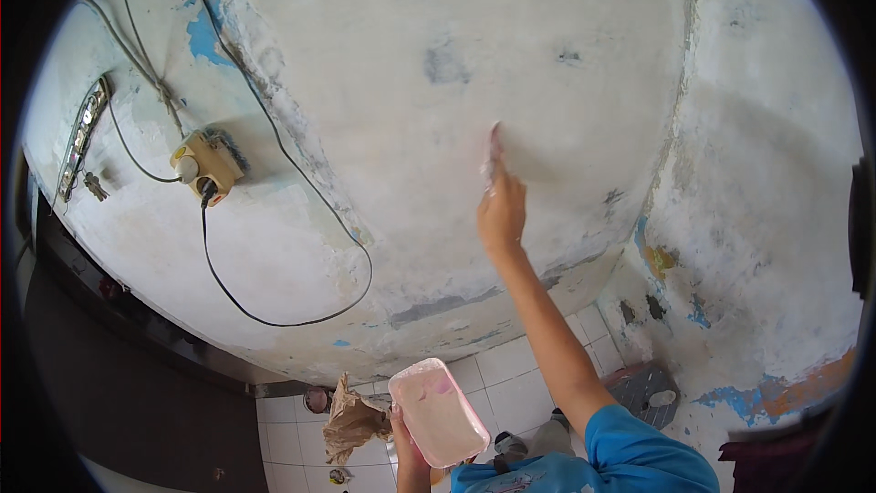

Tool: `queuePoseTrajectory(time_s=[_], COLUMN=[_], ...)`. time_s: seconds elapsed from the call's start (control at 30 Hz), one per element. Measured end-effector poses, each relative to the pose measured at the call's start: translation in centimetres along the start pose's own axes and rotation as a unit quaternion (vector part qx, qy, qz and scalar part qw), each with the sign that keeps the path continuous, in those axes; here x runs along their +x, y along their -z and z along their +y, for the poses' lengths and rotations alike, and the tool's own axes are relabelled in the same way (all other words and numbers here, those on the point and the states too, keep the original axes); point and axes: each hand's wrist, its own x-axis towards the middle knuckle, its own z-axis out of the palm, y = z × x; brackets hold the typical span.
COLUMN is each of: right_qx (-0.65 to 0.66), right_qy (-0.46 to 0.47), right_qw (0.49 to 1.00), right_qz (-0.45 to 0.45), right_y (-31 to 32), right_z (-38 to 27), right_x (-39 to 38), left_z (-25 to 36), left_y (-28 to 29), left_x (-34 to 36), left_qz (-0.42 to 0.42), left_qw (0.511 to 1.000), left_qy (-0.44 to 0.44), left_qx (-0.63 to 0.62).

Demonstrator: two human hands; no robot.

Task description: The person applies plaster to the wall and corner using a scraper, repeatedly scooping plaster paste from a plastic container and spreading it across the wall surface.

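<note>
Right hand [505,215]: raised before the plastered wall [401,155], arm stretched out from a blue T-shirt sleeve [630,438]. Fingers closed round a slim, smeared hand tool [493,157]. Tool runs on past the fingertips, away from the wearer, in line with the forearm; far end reddish, lower part whitish. Blurred and seen near edge-on, so brush or putty knife cannot be told. Shadow falls on the wall just right of the grip; whether the tip touches the surface, cannot tell.

Left hand [407,443]: low, near the body, gripping a pink rectangular tray [467,402] by its left side. Thumb near the left rim; remaining fingers mostly hidden. Tray lies to the right of the grip, tilted, open face toward the camera, pale pinkish paste [443,420] spread inside. Tray and tool well apart.

About: crumpled brown paper bag [351,422] just left of the tray, over white floor tiles [516,399]. Cream socket block [205,169] on the wall at left, two plugs in, black cord [306,192] looping below. Blue patches show where the wall coating has flaked.
</note>
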Motion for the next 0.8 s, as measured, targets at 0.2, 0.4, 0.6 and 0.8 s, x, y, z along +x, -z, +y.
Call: queuePoseTrajectory(time_s=[0.2,0.4,0.6,0.8], right_qx=[0.166,0.552,0.481,0.413], right_qy=[-0.030,-0.421,-0.500,-0.353], right_qw=[0.968,0.643,0.618,0.769], right_qz=[-0.187,-0.325,-0.370,-0.335], right_y=[1.6,10.3,17.4,23.5], right_z=[-0.9,-4.2,-4.9,-1.8], right_x=[-5.4,-8.1,-12.7,-10.3], left_z=[-0.1,3.7,5.1,4.7], left_y=[1.7,-1.5,-4.8,-7.9], left_x=[1.1,3.4,5.2,3.2], left_qz=[-0.027,-0.042,-0.060,-0.092], left_qw=[0.998,0.997,0.995,0.993], left_qy=[-0.014,-0.056,-0.073,-0.058], left_qx=[-0.052,-0.042,0.017,0.042])
